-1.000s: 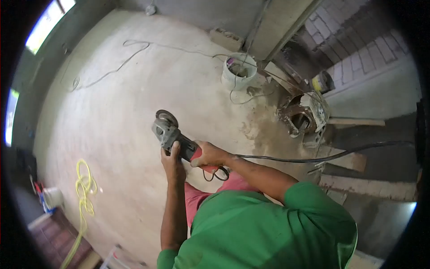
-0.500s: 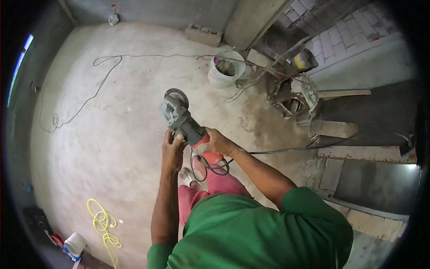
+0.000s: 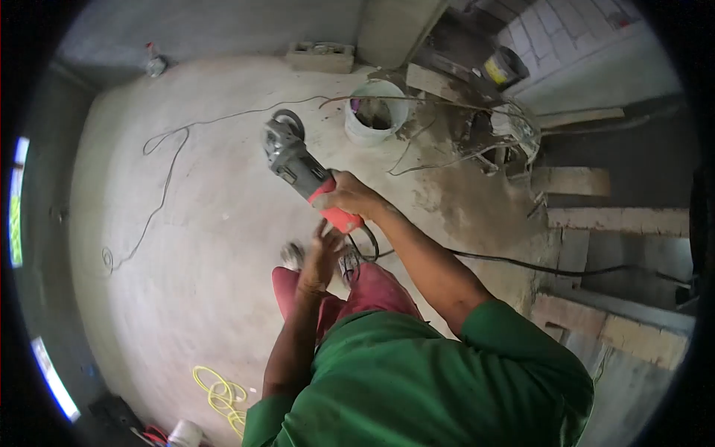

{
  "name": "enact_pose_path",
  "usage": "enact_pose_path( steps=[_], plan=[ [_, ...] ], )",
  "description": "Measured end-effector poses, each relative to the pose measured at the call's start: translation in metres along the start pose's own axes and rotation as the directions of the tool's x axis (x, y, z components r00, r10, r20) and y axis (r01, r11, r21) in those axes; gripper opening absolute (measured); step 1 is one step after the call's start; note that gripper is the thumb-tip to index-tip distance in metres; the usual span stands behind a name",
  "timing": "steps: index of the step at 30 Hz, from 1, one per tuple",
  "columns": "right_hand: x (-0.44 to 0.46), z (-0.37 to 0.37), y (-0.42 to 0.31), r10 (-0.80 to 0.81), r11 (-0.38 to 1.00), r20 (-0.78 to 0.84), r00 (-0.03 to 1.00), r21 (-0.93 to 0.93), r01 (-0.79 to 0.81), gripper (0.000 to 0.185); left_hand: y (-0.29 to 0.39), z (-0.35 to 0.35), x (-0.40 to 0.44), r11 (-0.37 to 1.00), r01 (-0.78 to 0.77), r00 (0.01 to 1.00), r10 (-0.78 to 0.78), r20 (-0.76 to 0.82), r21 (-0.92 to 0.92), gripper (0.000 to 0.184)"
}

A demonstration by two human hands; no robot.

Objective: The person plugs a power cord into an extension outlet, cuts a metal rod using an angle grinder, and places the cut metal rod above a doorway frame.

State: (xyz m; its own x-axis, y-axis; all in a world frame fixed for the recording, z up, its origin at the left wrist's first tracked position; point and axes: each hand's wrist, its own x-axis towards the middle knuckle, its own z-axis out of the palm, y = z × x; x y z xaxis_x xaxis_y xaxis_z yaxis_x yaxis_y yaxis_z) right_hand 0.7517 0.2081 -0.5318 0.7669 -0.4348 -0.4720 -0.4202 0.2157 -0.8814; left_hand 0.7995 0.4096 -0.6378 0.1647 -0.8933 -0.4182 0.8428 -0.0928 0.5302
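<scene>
- The angle grinder (image 3: 298, 165) is being held above the concrete floor (image 3: 216, 223), to the left of the white bucket (image 3: 365, 135) and nearer the person; its disc (image 3: 299, 124) is pointing away from the person.
- The right hand (image 3: 348, 195), on the person's side of the white bucket, is clamping around the red rear body of the angle grinder.
- The left hand (image 3: 322, 257) is hovering farther from the white bucket, just beside the grinder's rear end; its fingers are blurring, so I cannot tell whether they are touching the tool or the cord.
- The black power cord (image 3: 521, 262) is looping below the tool and running off to the right, on the person's side of the white bucket.
- The white bucket itself is standing upright and holding dark material.
- A hollow block (image 3: 320, 58) is resting beyond the white bucket, slightly to its left.
- A thin grey cable (image 3: 165, 186) is winding across the floor to the left of the white bucket.
- A dark bucket with a yellow label (image 3: 508, 68) is sitting to the right of the white bucket and a little beyond it.
- A yellow hose (image 3: 221, 395) is lying coiled well to the near left of the white bucket.
</scene>
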Motion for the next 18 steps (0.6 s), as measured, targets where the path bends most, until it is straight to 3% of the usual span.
enact_pose_path(
  steps=[1, 2, 3, 4, 6, 8, 10, 11, 12, 13, 15, 17, 18],
  plan=[
    [0.009, -0.003, -0.016, 0.017, 1.0, -0.03, 0.999, 0.012, -0.016, 0.054, 0.023, -0.003, 0.012, 0.997, -0.074, 0.997, 0.074, 0.009, -0.004, 0.107],
    [0.017, -0.005, -0.032, -0.024, 0.98, -0.1, 0.995, -0.199, 0.003, 0.055, 0.055, -0.005, 0.027, 0.99, -0.143, 0.99, 0.143, 0.017, -0.011, 0.112],
    [0.027, -0.003, -0.04, -0.072, 0.913, -0.156, 0.985, -0.407, 0.002, 0.055, 0.081, -0.012, 0.048, 0.984, -0.162, 0.983, 0.155, 0.095, 0.075, 0.103],
    [0.039, 0.002, -0.037, -0.059, 0.916, -0.185, 0.981, -0.4, -0.02, 0.055, 0.104, 0.005, 0.067, 0.988, -0.137, 0.985, 0.128, 0.112, 0.072, 0.103],
    [0.068, 0.015, -0.025, -0.295, 0.743, -0.236, 0.926, -0.666, 0.067, 0.061, 0.154, 0.041, 0.108, 0.986, -0.019, 0.998, 0.029, -0.061, 0.167, 0.066],
    [0.081, 0.021, -0.01, -0.218, 0.746, -0.256, 0.942, -0.666, -0.008, 0.071, 0.16, 0.01, 0.146, 0.999, 0.013, 0.995, -0.008, -0.097, 0.052, 0.059],
    [0.078, 0.005, -0.014, -0.354, 0.705, -0.132, 0.926, -0.688, 0.171, 0.081, 0.19, -0.011, 0.18, 0.999, 0.032, 0.992, -0.036, -0.119, -0.04, 0.052],
    [0.06, -0.006, -0.013, -0.167, 0.624, -0.182, 0.969, -0.78, -0.039, 0.084, 0.199, -0.022, 0.182, 0.992, 0.056, 0.986, -0.072, -0.149, -0.109, 0.049],
    [0.048, -0.02, 0.0, 0.003, 0.58, -0.32, 0.947, -0.771, -0.263, 0.088, 0.212, -0.036, 0.187, 0.98, 0.077, 0.975, -0.113, -0.19, -0.185, 0.047],
    [0.033, -0.028, 0.015, 0.039, 0.425, -0.455, 0.889, -0.798, -0.427, 0.087, 0.227, -0.05, 0.195, 0.982, 0.078, 0.973, -0.112, -0.201, -0.172, 0.048],
    [0.006, -0.04, 0.051, 0.425, 0.444, -0.327, 0.844, -0.737, -0.509, 0.074, 0.258, -0.095, 0.214, 0.988, 0.076, 0.986, -0.095, -0.14, -0.137, 0.051],
    [-0.018, -0.023, 0.098, 0.387, 0.46, -0.257, 0.886, -0.779, -0.427, 0.059, 0.289, -0.138, 0.229, 0.999, 0.01, 0.987, -0.017, -0.158, -0.043, 0.046],
    [-0.033, -0.007, 0.084, 0.249, 0.524, -0.32, 0.914, -0.749, -0.405, 0.049, 0.306, -0.161, 0.237, 0.999, -0.044, 0.988, 0.045, -0.15, 0.008, 0.042]
  ],
)
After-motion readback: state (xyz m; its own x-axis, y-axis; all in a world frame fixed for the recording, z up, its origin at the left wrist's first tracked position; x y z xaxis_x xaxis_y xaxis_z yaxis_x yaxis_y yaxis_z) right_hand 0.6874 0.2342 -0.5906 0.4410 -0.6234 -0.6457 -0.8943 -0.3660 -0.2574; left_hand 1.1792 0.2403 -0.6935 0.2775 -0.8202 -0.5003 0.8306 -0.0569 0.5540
